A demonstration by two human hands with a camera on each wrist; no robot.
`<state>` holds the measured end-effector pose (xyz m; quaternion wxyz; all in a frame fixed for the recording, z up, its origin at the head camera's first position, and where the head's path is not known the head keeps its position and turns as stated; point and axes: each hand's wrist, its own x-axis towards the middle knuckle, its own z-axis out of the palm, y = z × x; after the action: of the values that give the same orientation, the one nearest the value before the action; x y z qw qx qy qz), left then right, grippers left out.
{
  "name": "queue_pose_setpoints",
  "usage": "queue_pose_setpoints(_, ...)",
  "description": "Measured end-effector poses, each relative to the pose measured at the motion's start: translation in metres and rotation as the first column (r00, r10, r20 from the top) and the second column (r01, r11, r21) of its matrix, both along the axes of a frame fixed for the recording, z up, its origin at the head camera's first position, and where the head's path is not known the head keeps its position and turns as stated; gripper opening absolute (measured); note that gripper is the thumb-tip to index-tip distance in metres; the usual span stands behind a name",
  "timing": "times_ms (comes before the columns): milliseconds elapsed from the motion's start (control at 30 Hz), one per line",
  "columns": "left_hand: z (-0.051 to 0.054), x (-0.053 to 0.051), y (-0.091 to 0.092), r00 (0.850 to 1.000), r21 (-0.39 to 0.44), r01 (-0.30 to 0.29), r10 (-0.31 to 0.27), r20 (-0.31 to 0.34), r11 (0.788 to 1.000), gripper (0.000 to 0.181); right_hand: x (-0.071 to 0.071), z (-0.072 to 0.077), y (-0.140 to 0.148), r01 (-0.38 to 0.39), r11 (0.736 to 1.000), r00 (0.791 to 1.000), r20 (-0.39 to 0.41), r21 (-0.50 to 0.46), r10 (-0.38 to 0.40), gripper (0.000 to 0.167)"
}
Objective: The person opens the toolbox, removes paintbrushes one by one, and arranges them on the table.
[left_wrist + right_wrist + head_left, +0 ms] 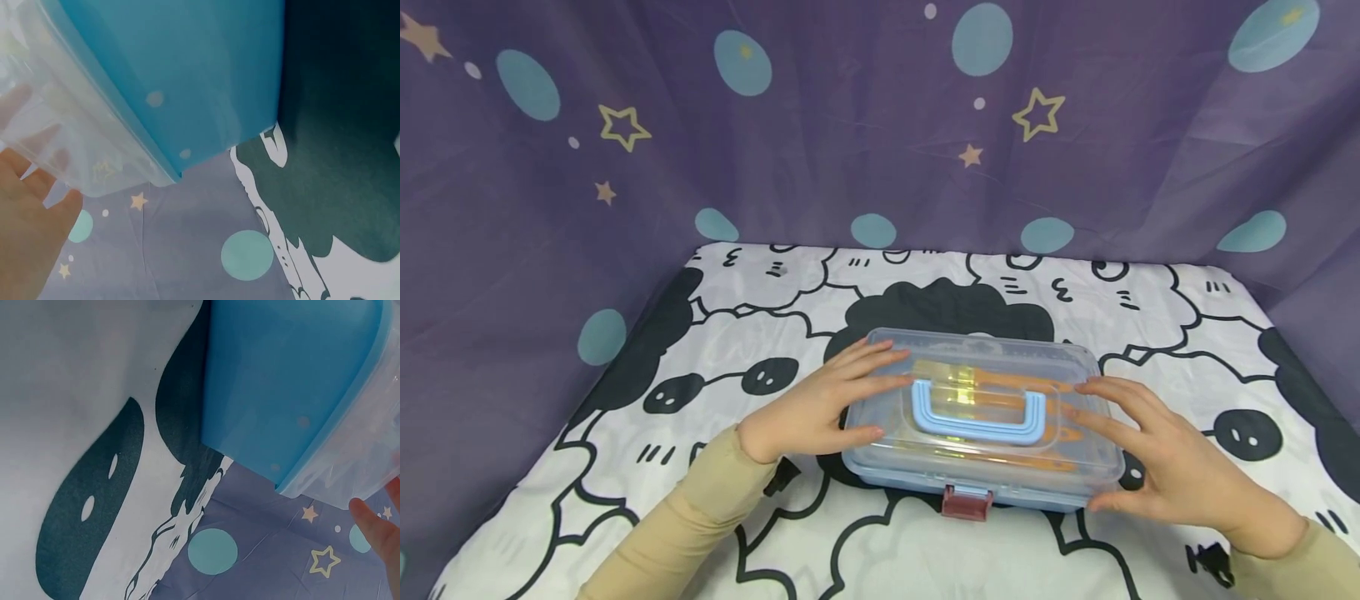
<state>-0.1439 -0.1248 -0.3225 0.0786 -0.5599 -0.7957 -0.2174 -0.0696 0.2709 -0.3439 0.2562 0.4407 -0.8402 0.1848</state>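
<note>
A plastic box point(985, 492) with a clear lid, a pale blue handle point(977, 427) and a dark red latch point(967, 503) lies on the patterned cloth. Orange-handled brushes point(1022, 381) show through the lid. The left hand point(820, 404) rests on the lid's left end with fingers spread. At the right end, the right hand point(1180, 462) touches the lid with extended fingers, its thumb by the front corner. Both wrist views show the box's blue side point(187, 75) point(275, 381), with the left hand point(31, 219) and right hand point(378, 531) at the clear lid.
Black and white cartoon-print cloth point(715, 483) covers the surface under the box. A purple curtain point(865, 150) with stars and blue-green spots hangs behind and along both sides.
</note>
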Motion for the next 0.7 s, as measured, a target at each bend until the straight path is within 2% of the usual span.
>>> queue_pose_setpoints(167,0.001,0.0013,-0.0031,1.0,-0.02,0.014,-0.015,-0.019,1.0,0.072,0.0009,-0.0004,0.0025,0.011,1.0,1.0,0.0,0.013,-0.011,0.09)
queue_pose_setpoints(300,0.0009,0.0034,-0.0036,0.999,-0.053,-0.002,0.0,-0.039,0.999,0.083,0.0026,0.0005,0.0039,0.014,0.999,1.0,0.001,0.038,-0.014,0.094)
queue_pose_setpoints(500,0.0021,0.0069,-0.0032,0.998,-0.09,-0.033,0.028,-0.064,0.995,0.094,0.0071,0.0039,0.0047,0.055,0.991,0.997,0.049,0.12,-0.061,0.098)
queue_pose_setpoints(600,0.0025,0.0077,-0.0032,0.997,-0.098,-0.041,0.035,-0.065,0.994,0.098,0.0076,0.0043,0.0044,0.065,0.989,0.995,0.064,0.133,-0.074,0.097)
queue_pose_setpoints(700,0.0013,0.0079,-0.0032,0.997,-0.098,-0.042,0.036,-0.062,0.994,0.098,0.0065,0.0023,0.0045,0.047,0.995,0.997,0.063,0.087,-0.053,0.088)
